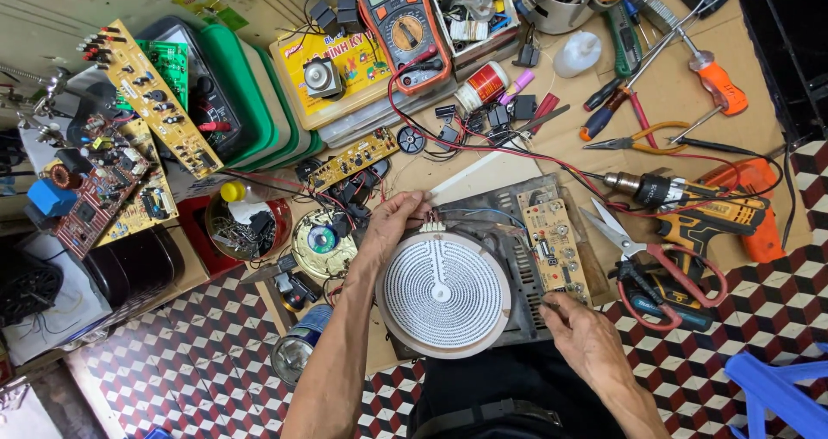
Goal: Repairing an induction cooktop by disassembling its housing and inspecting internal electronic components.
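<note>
Far left, a stack of yellow and red printed circuit boards [129, 146] leans against green plastic trays [259, 103]. Moving right, a round clear tub of small dark parts [248, 228] sits beside a gold disc-shaped part [322, 242]. Now the left hand [390, 223]: fingers curled, pinching the far-left edge of the round white heating plate with its dark spiral coil [444, 292], right where the wires [431, 223] join. That plate lies centre, near the person, on a grey metal cooker chassis [522, 310]. The right hand [586, 335] rests at the plate's near-right rim, fingers bent onto the chassis edge; whether it grips anything, I cannot tell. Further right lie red-handled scissors [655, 266] and an orange-and-black cordless drill [707, 210]
</note>
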